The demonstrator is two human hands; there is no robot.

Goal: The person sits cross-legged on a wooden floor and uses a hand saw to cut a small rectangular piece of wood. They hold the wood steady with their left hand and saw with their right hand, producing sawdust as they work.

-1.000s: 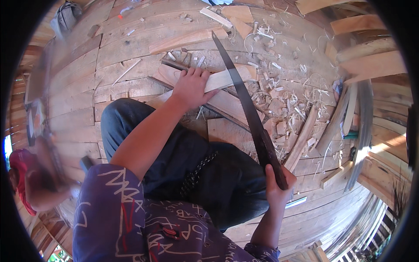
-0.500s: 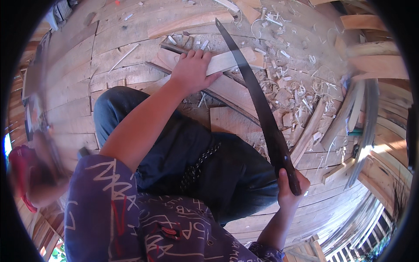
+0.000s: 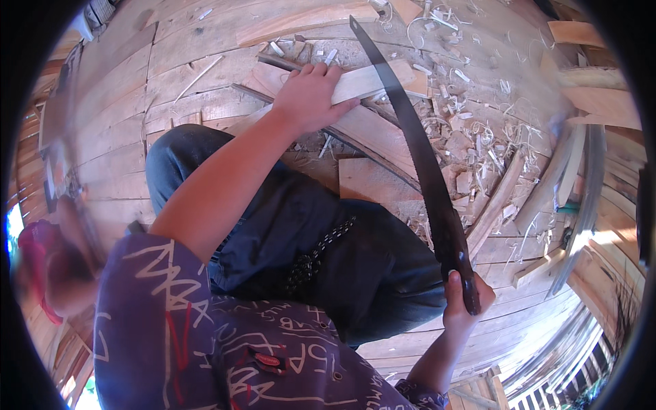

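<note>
My left hand (image 3: pixel 309 97) presses down over a pale wooden strip (image 3: pixel 365 83), fingers across its far edge and thumb along the near side. This strip lies on other boards, among them a wider board (image 3: pixel 376 140) slanting beneath it. In my right hand (image 3: pixel 469 298) is the dark handle of a long handsaw (image 3: pixel 418 140), held at the right by my knee. The blade runs up and away to the left, its toothed edge facing left, and crosses the strip near its right end. Whether the teeth touch the wood cannot be made out.
Wood shavings and offcuts (image 3: pixel 478 147) litter the plank floor (image 3: pixel 113 147) right of the saw. A short board (image 3: pixel 372 179) lies before my knees. Long planks (image 3: pixel 594 106) are stacked along the right side. Another person (image 3: pixel 58 270), blurred, is at the left edge.
The view has shifted a little, so boards and left hand appear higher and farther right. My right hand and the saw handle sit slightly lower and farther right; both holds are unchanged.
</note>
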